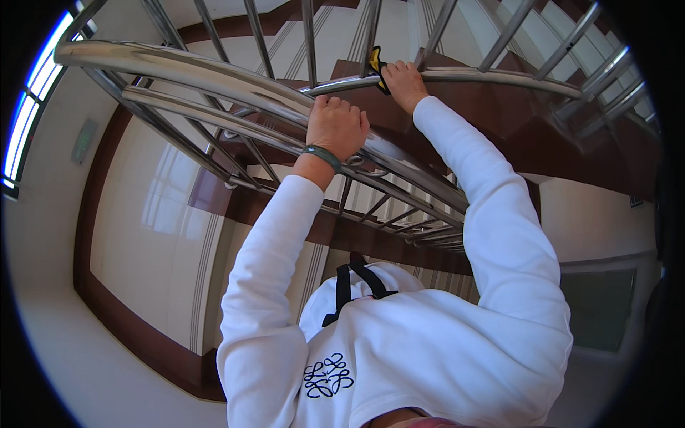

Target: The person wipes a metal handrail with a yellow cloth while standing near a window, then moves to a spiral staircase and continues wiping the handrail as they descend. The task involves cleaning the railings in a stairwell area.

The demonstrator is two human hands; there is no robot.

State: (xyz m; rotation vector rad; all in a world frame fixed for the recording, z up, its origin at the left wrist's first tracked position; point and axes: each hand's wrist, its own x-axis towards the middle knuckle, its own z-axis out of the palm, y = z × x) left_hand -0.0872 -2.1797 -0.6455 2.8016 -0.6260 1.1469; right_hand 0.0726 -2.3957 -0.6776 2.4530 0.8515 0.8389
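Note:
My left hand (pixel 337 125), with a dark green bangle at its wrist, is closed over the thick stainless-steel handrail (pixel 208 69) of a stair railing. Farther forward, my right hand (pixel 404 80) grips a yellow and black cloth (pixel 378 69) against the curved lower steel rail (pixel 481 76) of the opposite flight. Upright steel balusters (pixel 309 43) rise from that rail close to the cloth. The fingertips of both hands are hidden, and most of the cloth lies beyond or under the right fingers.
Pale stair treads with dark grooves (pixel 316 267) descend below me, edged in brown stone. More steps (pixel 342 27) rise behind the far balusters. A barred window (pixel 32 107) is at far left, with a green sign (pixel 84 141) on the wall beside it.

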